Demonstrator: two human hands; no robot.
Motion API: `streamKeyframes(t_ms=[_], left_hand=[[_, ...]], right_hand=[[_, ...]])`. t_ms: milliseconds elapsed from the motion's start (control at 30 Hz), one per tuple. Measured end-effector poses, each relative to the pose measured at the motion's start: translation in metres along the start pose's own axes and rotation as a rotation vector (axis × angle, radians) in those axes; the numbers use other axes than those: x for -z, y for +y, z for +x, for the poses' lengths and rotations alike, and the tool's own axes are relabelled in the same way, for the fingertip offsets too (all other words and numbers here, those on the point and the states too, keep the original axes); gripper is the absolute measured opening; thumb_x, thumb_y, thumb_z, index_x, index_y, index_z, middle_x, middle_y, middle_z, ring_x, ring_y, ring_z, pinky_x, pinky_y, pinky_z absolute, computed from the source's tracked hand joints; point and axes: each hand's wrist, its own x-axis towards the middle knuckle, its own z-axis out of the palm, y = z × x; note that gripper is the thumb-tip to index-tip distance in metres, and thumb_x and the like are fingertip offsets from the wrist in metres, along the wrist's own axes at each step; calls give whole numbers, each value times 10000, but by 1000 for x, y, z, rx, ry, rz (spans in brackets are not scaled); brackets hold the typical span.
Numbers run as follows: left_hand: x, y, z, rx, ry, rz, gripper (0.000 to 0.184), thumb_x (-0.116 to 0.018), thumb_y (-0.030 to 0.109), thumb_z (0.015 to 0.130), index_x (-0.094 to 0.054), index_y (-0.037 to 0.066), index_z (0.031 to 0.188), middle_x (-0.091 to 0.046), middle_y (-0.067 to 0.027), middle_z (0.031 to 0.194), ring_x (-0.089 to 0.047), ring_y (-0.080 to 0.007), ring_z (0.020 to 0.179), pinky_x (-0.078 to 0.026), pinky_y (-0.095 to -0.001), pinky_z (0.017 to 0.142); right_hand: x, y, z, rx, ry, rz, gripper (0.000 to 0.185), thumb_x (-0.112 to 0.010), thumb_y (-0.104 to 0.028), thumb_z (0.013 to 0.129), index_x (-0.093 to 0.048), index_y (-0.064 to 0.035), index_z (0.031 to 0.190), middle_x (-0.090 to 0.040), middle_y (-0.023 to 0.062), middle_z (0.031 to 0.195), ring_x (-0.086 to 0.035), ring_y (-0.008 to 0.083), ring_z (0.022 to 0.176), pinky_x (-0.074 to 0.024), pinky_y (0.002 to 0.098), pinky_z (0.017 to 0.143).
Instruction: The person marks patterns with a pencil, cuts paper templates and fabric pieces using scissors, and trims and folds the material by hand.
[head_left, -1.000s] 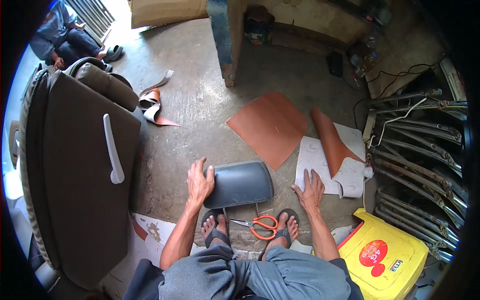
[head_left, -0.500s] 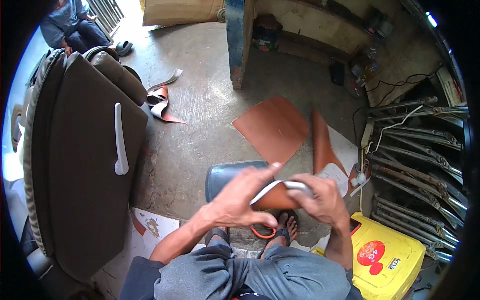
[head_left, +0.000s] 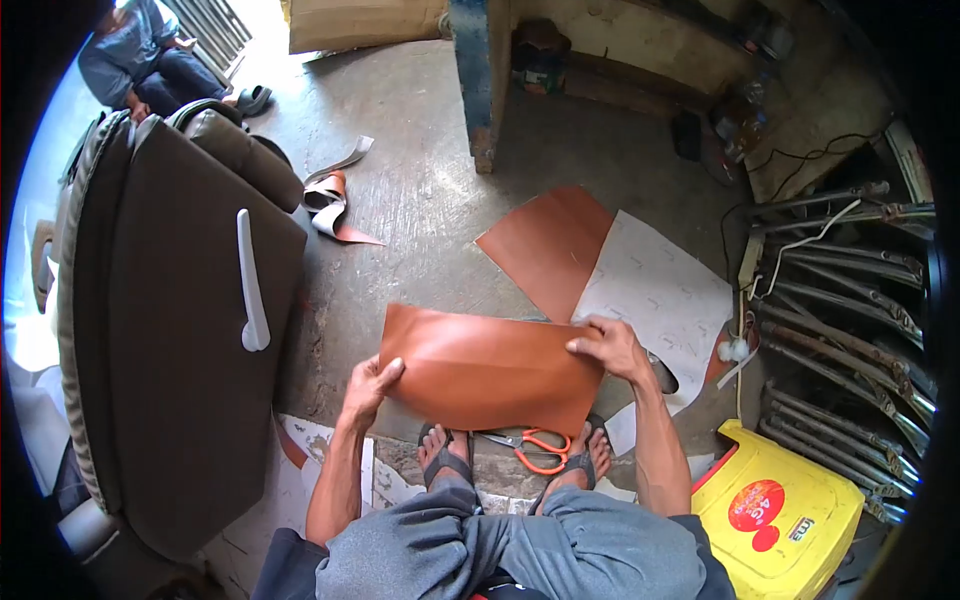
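Note:
A rectangular piece of orange-brown leatherette (head_left: 490, 365) is stretched flat between my hands, above the floor in front of my feet. My left hand (head_left: 370, 390) pinches its left edge, thumb on top. At the upper right corner my right hand (head_left: 615, 350) grips it the same way. Orange-handled scissors (head_left: 543, 452) lie on the floor between my sandalled feet, just below the sheet. Beyond it rests another brown leatherette piece (head_left: 555, 245), partly overlapped by a piece with its white backing up (head_left: 655, 290).
A large dark padded seat (head_left: 190, 330) with a white lever stands at left. Leatherette scraps (head_left: 330, 205) lie beside it. To the right are a yellow container (head_left: 780, 520) and stacked metal frames (head_left: 850, 330). A blue post (head_left: 472, 80) rises ahead. Another person (head_left: 150, 60) sits far left.
The leatherette in my hands went from bent to spread flat, and my hands moved apart. The dark pad on the floor is now hidden behind it. More white-backed material shows at right.

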Motion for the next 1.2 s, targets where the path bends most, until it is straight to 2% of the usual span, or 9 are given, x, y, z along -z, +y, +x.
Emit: streamKeyframes(t_ms=[133, 200, 267, 333, 467, 567, 767, 1033, 1200], left_hand=[[-7, -24, -1, 146, 81, -146, 352, -696, 236, 959, -662, -3, 1214, -725, -60, 1080, -683, -148, 932, -547, -295, 841], [-17, -25, -1, 158, 122, -184, 342, -705, 228, 951, -670, 0, 1202, -728, -69, 1078, -690, -157, 928, -557, -308, 819], [-23, -29, 0, 145, 178, -256, 331, -708, 220, 947, -674, -3, 1190, -729, -72, 1071, -692, -159, 916, -565, -319, 797], [-21, -32, 1, 142, 181, -231, 326, -711, 213, 944, -678, -2, 1187, -731, -76, 1068, -694, -163, 902, -571, -326, 781], [-14, -42, -1, 161, 204, -244, 323, -690, 195, 958, -656, 9, 1220, -715, -77, 1155, -697, -174, 967, -560, -332, 839], [0, -43, -5, 149, 256, -276, 329, -676, 177, 964, -640, 1, 1240, -707, -87, 1175, -687, -183, 1009, -546, -341, 885], [33, -37, -31, 172, 336, -228, 396, -690, 159, 942, -611, -18, 1288, -700, -102, 1186, -681, -204, 1034, -528, -337, 936], [35, -47, -50, 154, 329, -263, 387, -651, 179, 973, -592, -11, 1305, -681, -88, 1243, -668, -209, 1091, -503, -353, 990], [33, -43, -45, 129, 341, -303, 407, -679, 167, 954, -595, -16, 1308, -686, -94, 1223, -670, -218, 1076, -516, -350, 967]], right_hand=[[-13, 33, 37, 53, 173, 253, 520, -774, -307, 852, -638, -11, 1258, -744, 130, 1010, -693, 181, 913, -539, 321, 825], [-23, 41, 41, -80, 378, 406, 673, -777, -295, 859, -496, 1, 1394, -730, 174, 1052, -695, 207, 943, -542, 326, 846], [-41, 53, 28, -183, 386, 441, 734, -786, -265, 861, -422, 29, 1427, -725, 186, 1054, -693, 210, 962, -548, 332, 855], [-66, 84, 20, -230, 365, 607, 685, -796, -225, 853, -462, 42, 1388, -731, 164, 1046, -698, 194, 945, -557, 323, 830], [-76, 78, 11, -185, 309, 759, 648, -800, -188, 849, -484, 45, 1365, -737, 133, 1014, -698, 177, 901, -562, 320, 796], [-75, 58, 9, -163, 355, 724, 583, -798, -185, 851, -531, 33, 1321, -741, 100, 982, -685, 146, 852, -549, 293, 757], [-91, 29, 1, -130, 476, 309, 346, -795, -279, 857, -698, -6, 1044, -674, 40, 800, -620, 118, 741, -518, 292, 697], [-105, 17, -33, -80, 478, 130, 349, -796, -274, 827, -697, 7, 1010, -673, 79, 794, -639, 158, 727, -530, 320, 686], [-100, 25, -27, -161, 441, 255, 313, -787, -258, 848, -702, 8, 988, -698, 68, 814, -644, 127, 751, -530, 303, 702]])
